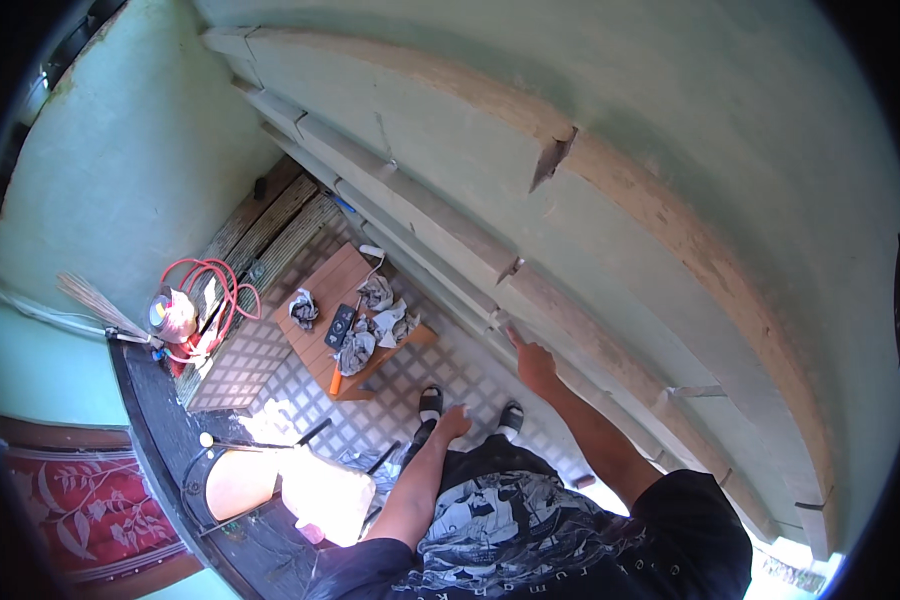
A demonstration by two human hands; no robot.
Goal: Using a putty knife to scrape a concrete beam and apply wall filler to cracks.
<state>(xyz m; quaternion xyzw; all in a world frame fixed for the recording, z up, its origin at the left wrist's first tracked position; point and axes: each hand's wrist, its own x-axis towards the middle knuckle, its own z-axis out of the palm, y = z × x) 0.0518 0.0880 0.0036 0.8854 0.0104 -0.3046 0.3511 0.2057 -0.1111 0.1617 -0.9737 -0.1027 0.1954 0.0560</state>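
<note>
My right hand [536, 366] is raised at the wall shelves, its index finger stretched toward the edge of a lower pale wooden shelf [470, 284] and the other fingers curled. Whether the fingertip touches the wood I cannot tell. Lower and to the left, my left hand [454, 424] hangs in front of my body, fingers closed. A small whitish bit shows at its fingertips, too small to name. Beyond it stands a low wooden table [320, 284] bearing several crumpled newspaper pieces [354, 352], a dark box-shaped device [341, 326] and an orange item [336, 382].
Long shelves [410, 200] run along the green wall on my right. To the left are a coiled red hose [232, 290], a rounded container [173, 315], a straw broom [88, 297] and a dark counter [150, 400]. A brightly lit pale object [320, 490] is nearer, beside a red patterned curtain [90, 510].
</note>
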